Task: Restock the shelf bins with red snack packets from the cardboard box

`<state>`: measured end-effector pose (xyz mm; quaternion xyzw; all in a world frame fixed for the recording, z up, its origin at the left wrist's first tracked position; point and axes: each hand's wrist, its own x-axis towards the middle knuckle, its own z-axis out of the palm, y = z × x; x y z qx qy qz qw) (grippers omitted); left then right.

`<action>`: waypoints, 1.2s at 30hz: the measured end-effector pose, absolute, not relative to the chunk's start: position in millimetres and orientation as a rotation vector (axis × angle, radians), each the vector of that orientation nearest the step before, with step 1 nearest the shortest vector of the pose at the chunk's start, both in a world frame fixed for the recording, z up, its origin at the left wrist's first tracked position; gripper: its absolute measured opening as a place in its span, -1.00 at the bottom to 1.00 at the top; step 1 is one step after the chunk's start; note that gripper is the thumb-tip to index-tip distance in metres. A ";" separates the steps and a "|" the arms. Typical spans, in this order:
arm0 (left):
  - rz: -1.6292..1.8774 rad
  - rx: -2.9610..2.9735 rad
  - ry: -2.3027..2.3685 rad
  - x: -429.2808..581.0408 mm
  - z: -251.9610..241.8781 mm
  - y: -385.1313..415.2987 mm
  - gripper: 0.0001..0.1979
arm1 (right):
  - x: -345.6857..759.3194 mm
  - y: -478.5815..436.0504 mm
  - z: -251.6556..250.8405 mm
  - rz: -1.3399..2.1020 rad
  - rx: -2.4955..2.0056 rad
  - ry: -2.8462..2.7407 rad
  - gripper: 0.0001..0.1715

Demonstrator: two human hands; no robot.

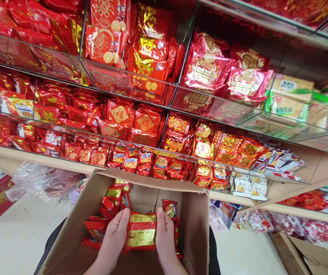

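Between my two hands, inside an open cardboard box [195, 229], is a red and gold snack packet [141, 231]. My left hand [116, 231] is closed on its left edge, thumb on top. On the right edge, my right hand [164, 231] grips in the same way. Whether more packets are stacked beneath it is hidden. Several loose red packets [95, 229] lie in the box left of my left hand. Another red packet [170, 209] with a biscuit picture rests just beyond my right hand.
Tilted display shelves with clear fronts [141, 147] rise ahead, filled with red snack packets [119, 114]. White packets [248, 186] sit at the lower right. Plastic bags [46, 181] lie on the floor at left. Another cardboard box [304, 254] stands at bottom right.
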<state>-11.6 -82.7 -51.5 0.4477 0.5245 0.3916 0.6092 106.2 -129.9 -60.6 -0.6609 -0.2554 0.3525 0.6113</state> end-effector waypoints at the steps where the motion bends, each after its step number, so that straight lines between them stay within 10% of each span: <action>1: 0.926 1.188 1.274 -14.7 -50.8 -82.5 -0.60 | 110.5 -130.7 -62.1 0.729 -1.596 -0.646 -0.44; 5: 0.941 2.180 1.151 -23.2 -45.7 -90.6 -0.62 | 124.6 -133.9 -63.3 0.417 -1.766 -0.895 -0.43; 10: 0.814 2.732 0.867 -13.4 -58.2 -104.6 -0.18 | 115.2 -135.2 -48.8 0.320 -1.769 -1.075 -0.52; 19: 0.901 1.165 1.031 -10.6 -41.2 -104.2 -0.46 | 105.5 -147.3 -32.5 0.692 -1.552 -0.906 -0.72; 22: 0.905 0.706 0.909 -4.6 -25.9 -106.3 -0.37 | 103.6 -148.7 -35.4 1.004 -1.337 -0.686 -0.45; 36: 0.778 0.586 1.015 -23.1 -11.1 -84.3 -0.46 | 121.6 -146.7 -21.6 1.231 -1.108 -0.664 -0.62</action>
